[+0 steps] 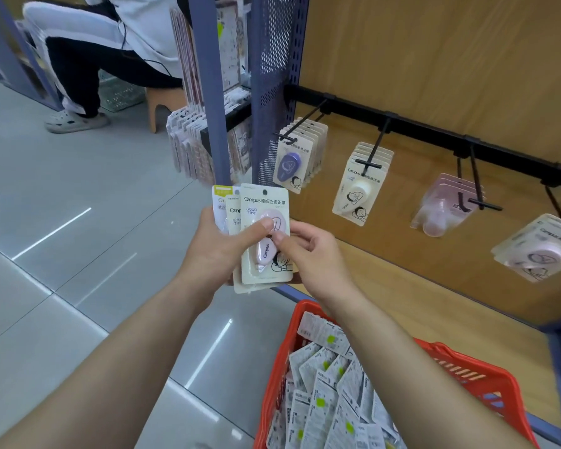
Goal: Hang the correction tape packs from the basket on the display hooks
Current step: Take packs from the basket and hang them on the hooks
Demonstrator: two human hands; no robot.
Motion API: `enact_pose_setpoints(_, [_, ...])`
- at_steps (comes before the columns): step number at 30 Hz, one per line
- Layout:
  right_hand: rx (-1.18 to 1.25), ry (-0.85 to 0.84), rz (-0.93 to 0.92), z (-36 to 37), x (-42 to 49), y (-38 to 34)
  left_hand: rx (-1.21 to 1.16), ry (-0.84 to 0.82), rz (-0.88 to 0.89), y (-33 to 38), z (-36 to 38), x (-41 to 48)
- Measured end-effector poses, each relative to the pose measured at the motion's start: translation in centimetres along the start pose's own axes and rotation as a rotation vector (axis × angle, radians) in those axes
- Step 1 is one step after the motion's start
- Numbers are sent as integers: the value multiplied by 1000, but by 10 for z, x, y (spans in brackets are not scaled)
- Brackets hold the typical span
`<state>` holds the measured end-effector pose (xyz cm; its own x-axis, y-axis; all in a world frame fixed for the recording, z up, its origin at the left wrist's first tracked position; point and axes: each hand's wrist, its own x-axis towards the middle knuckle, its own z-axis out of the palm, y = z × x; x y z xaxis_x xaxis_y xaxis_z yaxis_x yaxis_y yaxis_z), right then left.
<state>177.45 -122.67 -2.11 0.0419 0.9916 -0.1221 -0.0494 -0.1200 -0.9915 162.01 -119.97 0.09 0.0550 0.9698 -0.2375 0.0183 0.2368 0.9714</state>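
Observation:
My left hand [222, 246] grips a fanned stack of correction tape packs, thumb across the front one. That front pack [266, 254] is cream card with a pink tape dispenser. My right hand [308, 254] pinches the right edge of this pack with thumb and fingertips. Below, the red basket [486, 380] holds many more packs [331, 400], lying printed backs up. On the wooden panel a black rail [418, 128] carries hooks with a purple pack row [293, 163], a cream pack row [360, 186], a pink pack row [447, 205] and another pink pack row [538, 251].
A blue perforated shelf post [272, 76] stands left of the hooks, with other hanging stationery [188, 144] behind it. A person [88, 53] sits on a wooden stool [162, 102] at the far left. Grey tiled floor [62, 254] spreads to the left.

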Motion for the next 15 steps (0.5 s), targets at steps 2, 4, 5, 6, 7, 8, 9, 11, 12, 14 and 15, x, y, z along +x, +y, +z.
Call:
enact_pose_setpoints(2, [12, 87, 5, 0, 0, 6, 7, -15, 14, -2, 2, 0])
enact_pose_setpoints(4, [36, 158, 15, -3, 0, 12, 43, -34, 32, -4, 4, 2])
enact_pose_setpoints(5, [60, 183, 28, -6, -1, 14, 59, -46, 39, -5, 5, 2])
enact_pose_setpoints(6, [92, 202, 43, -8, -3, 15, 68, -60, 47, -6, 6, 3])
enact_pose_setpoints(7, [128, 218, 57, -11, -5, 16, 75, -78, 57, -7, 8, 4])
enact_pose_setpoints(8, [161, 234, 68, -15, -7, 17, 84, -92, 66, -7, 9, 5])
enact_pose_setpoints(9, [190, 248, 77, -19, -10, 18, 96, -102, 73, -7, 11, 5])
enact_pose_setpoints(11, [256, 276, 89, -30, -13, 20, 117, -124, 71, -7, 15, 6])
enact_pose_setpoints(12, [284, 298, 83, -36, -15, 20, 128, -130, 68, -8, 17, 8])
enact_pose_setpoints(14, [265, 372, 60, -55, -19, 21, 152, -128, 69, -9, 22, 8])
enact_pose_setpoints(15, [225, 405, 52, -65, -22, 22, 166, -129, 75, -9, 24, 9])
